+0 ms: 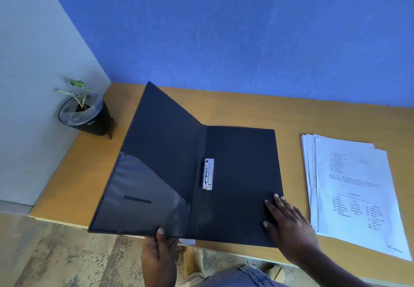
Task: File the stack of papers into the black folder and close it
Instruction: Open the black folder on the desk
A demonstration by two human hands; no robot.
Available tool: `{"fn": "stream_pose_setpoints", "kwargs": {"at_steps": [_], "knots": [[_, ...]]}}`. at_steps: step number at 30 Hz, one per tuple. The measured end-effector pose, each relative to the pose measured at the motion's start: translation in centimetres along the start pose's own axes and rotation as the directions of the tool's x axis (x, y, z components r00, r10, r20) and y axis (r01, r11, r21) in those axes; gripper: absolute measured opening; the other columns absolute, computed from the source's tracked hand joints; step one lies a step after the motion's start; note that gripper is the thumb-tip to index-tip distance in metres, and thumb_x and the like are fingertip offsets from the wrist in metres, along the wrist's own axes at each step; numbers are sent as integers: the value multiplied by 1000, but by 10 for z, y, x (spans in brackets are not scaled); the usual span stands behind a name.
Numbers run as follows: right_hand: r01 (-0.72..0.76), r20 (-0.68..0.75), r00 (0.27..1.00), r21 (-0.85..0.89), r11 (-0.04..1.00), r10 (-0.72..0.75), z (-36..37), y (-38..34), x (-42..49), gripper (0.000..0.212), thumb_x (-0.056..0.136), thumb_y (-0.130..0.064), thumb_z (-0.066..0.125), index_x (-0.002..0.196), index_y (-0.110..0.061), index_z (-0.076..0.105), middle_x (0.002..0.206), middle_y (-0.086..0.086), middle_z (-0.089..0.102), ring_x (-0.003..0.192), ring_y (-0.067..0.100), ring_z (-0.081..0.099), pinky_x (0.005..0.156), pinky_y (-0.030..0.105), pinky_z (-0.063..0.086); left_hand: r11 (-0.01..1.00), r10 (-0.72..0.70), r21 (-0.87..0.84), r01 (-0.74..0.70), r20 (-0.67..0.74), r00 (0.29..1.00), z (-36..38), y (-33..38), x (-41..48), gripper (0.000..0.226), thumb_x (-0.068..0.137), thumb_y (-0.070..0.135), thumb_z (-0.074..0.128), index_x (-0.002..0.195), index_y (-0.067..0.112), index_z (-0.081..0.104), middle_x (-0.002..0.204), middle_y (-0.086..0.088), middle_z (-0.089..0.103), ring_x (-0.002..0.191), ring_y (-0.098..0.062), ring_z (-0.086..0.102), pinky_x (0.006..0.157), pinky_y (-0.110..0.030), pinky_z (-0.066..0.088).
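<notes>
soft daylight – folder pocket (143, 197) glares – edges warp.

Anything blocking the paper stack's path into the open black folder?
Only the right hand, resting flat on the open black folder's right panel. The stack of white printed papers lies apart to its right; bare wooden desk between. The silver metal clip holds nothing.

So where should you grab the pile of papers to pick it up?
Grab the stack of papers by its near edge, coming from the person's side with the right hand. The sheets are fanned out at the far left corner, and the near edge overhangs the desk, so fingers can slip under.
</notes>
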State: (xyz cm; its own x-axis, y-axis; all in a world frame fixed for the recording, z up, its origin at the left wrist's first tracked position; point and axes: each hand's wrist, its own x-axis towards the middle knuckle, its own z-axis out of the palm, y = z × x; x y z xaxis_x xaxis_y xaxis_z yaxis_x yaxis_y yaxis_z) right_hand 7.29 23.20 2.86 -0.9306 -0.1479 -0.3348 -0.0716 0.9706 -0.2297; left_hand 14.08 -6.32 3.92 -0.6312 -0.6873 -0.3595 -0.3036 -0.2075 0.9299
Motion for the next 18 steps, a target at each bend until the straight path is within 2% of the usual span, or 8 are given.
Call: {"fn": "stream_pose_setpoints", "kwargs": {"at_steps": [2, 5, 7, 9, 11, 13, 15, 18], "knots": [[-9, 14, 1000, 3, 1000, 8, -2, 2, -2, 75, 86, -65, 12, 150, -32, 32, 162, -5, 21, 149, 13, 19, 117, 28, 10, 999, -34, -5, 34, 17, 999, -1, 0, 6, 15, 106, 12, 41, 113, 5, 52, 96, -25, 63, 61, -11, 74, 58, -21, 61], [-37, 4, 999, 27, 999, 36, -6, 6, -5, 66, 90, -60, 26, 149, -32, 35, 161, -5, 24, 149, 12, 20, 117, 27, 11, 994, -102, -25, 104, 44, 994, -1, 2, 8, 19, 106, 9, 35, 113, -3, 48, 86, -26, 61, 52, -12, 71, 51, -22, 60], [-41, 15, 999, 23, 999, 41, -8, 9, -5, 64, 90, -59, 28, 148, -32, 36, 161, -6, 24, 149, 11, 20, 117, 26, 12, 986, -167, -15, 168, 51, 985, -3, -1, 9, 21, 107, 10, 35, 102, -5, 49, 80, -25, 62, 48, -14, 71, 46, -24, 59], [-47, 10, 999, 19, 999, 47, -10, 11, -5, 63, 90, -58, 29, 146, -31, 41, 160, -5, 29, 148, 12, 24, 117, 27, 15, 973, -231, 6, 231, 63, 971, -4, -3, 11, 26, 107, 12, 35, 88, 0, 49, 78, -26, 62, 46, -16, 71, 42, -26, 57], [-58, -3, 998, 25, 998, 58, -12, 14, -4, 61, 91, -57, 33, 144, -29, 45, 158, -5, 34, 146, 11, 28, 117, 29, 18, 957, -291, 27, 289, 72, 954, -4, -4, 11, 27, 107, 14, 35, 86, 4, 48, 70, -24, 67, 45, -18, 70, 40, -30, 57], [-65, 6, 998, 20, 998, 65, -15, 17, -3, 57, 94, -53, 38, 145, -29, 43, 158, -6, 33, 146, 9, 26, 118, 28, 17, 941, -333, 95, 325, 97, 938, -5, -5, 11, 30, 107, 20, 36, 89, 1, 50, 57, -16, 71, 44, -19, 70, 45, -32, 55], [-61, 30, 998, 4, 998, 61, -18, 17, 0, 58, 95, -50, 43, 148, -28, 37, 160, -7, 29, 148, 8, 22, 119, 27, 14, 917, -371, 186, 352, 81, 925, -9, -3, 12, 37, 106, 27, 40, 88, -3, 53, 52, -13, 70, 39, -21, 66, 45, -27, 49], [-46, 75, 996, -49, 998, 50, -22, 12, 6, 67, 93, -51, 46, 153, -27, 26, 162, -5, 23, 149, 11, 19, 119, 28, 12, 866, -376, 371, 337, 38, 926, -10, 7, 11, 54, 103, 33, 48, 69, -6, 61, 51, -18, 68, 34, -22, 52, 45, -25, 39]]}}
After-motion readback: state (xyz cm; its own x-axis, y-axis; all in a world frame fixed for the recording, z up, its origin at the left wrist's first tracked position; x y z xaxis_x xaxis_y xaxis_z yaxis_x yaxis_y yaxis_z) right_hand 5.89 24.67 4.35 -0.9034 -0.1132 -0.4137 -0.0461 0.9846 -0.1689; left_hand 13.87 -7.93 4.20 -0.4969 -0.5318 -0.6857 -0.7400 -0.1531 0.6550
